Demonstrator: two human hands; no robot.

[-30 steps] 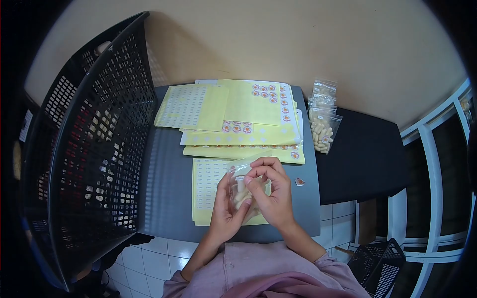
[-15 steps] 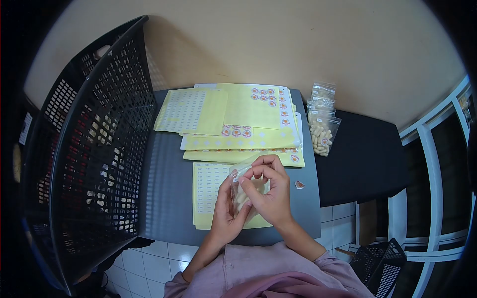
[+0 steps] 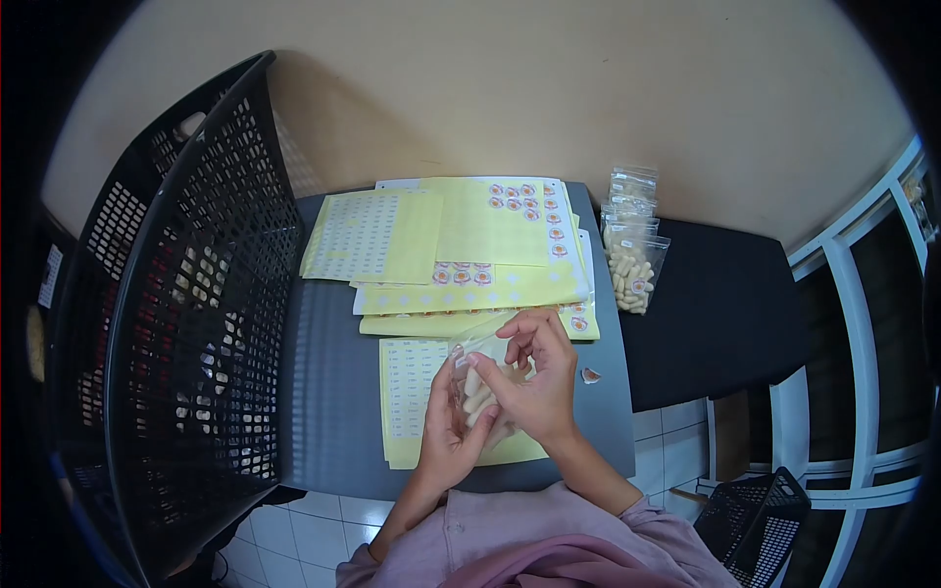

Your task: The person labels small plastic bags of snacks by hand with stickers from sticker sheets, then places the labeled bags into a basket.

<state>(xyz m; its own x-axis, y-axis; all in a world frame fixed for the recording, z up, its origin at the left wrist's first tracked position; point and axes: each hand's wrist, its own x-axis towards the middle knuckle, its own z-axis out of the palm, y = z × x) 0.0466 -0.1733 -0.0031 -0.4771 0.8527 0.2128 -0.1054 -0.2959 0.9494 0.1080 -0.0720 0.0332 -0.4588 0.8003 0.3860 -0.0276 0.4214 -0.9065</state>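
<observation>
Between my hands is a clear plastic bag (image 3: 477, 394) of pale capsules, held over the grey table. My left hand (image 3: 446, 416) grips its left side, with the thumb pressed on the front. My right hand (image 3: 537, 377) pinches the upper part, its thumb near a small white label on the bag; the other fingers curl at the top right. Beneath the bag lies a yellow sheet of printed labels (image 3: 407, 367), partly covered by my hands. A small round sticker (image 3: 590, 375) sits on the table right of my right hand.
Yellow sticker sheets (image 3: 490, 220) are piled at the table's back. Several filled capsule bags (image 3: 632, 269) lie overlapping on a black surface (image 3: 725, 304) at the right. A tall black basket (image 3: 196, 294) stands at the left; a smaller black basket (image 3: 755, 524) is low at the right.
The bag has turned slightly so more capsules show. My right thumb has shifted a little left across its upper part. The whole view has tilted slightly.
</observation>
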